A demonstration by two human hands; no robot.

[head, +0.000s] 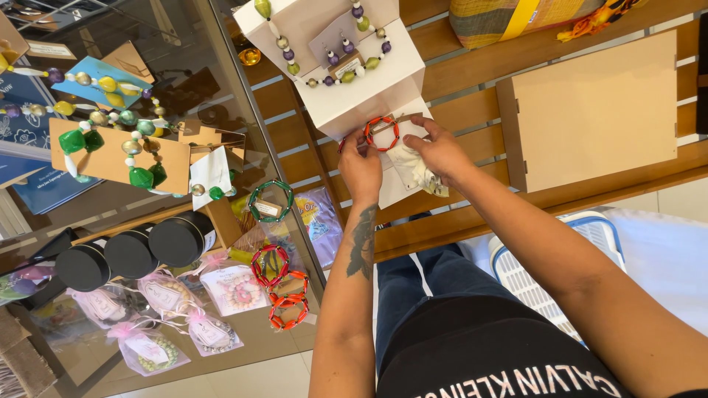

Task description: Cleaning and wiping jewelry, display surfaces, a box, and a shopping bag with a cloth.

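My left hand (359,166) and my right hand (436,151) both pinch an orange beaded bracelet (381,133) with a small card tag. They hold it against the lower edge of a white display box (369,81). A crumpled clear plastic bag (413,171) lies under my right hand. On the white display box hangs a necklace of green and purple beads (324,63) with matching earrings.
A glass case (214,88) at left holds green bead necklaces on cards (118,151), bracelets (271,200), black round boxes (129,254) and bagged jewellery (210,332). A plain cardboard box (590,110) rests on the wooden slatted bench. A white plastic basket (531,280) stands by my legs.
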